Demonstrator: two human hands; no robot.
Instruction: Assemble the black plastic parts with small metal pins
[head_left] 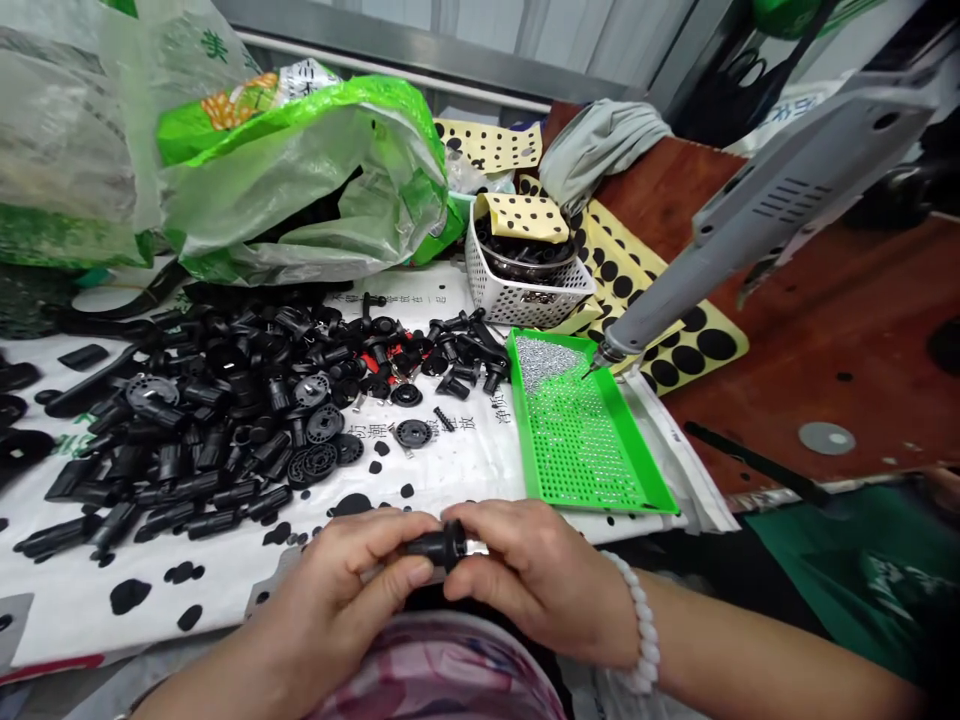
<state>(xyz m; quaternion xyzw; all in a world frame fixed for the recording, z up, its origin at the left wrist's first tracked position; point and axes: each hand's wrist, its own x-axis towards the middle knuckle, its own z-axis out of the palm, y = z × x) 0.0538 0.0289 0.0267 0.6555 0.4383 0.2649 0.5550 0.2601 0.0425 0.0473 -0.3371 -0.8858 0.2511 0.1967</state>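
My left hand (352, 580) and my right hand (536, 575) meet at the near edge of the table, both pinched on one small black plastic part (442, 545) with a round flange and a pale metal bit at its right end. Thumbs and fingertips of both hands are closed round it. A white bead bracelet (637, 625) sits on my right wrist. Just beyond my hands lies a big heap of similar black plastic parts (225, 410) on a white sheet (450, 470).
A green perforated tray (592, 440) with small silver screws lies right of the heap. A grey electric screwdriver (765, 210) hangs over it, tip down. Behind stand a white basket (525, 285) of parts, yellow sheets with black dots (675, 330), and green plastic bags (300, 180).
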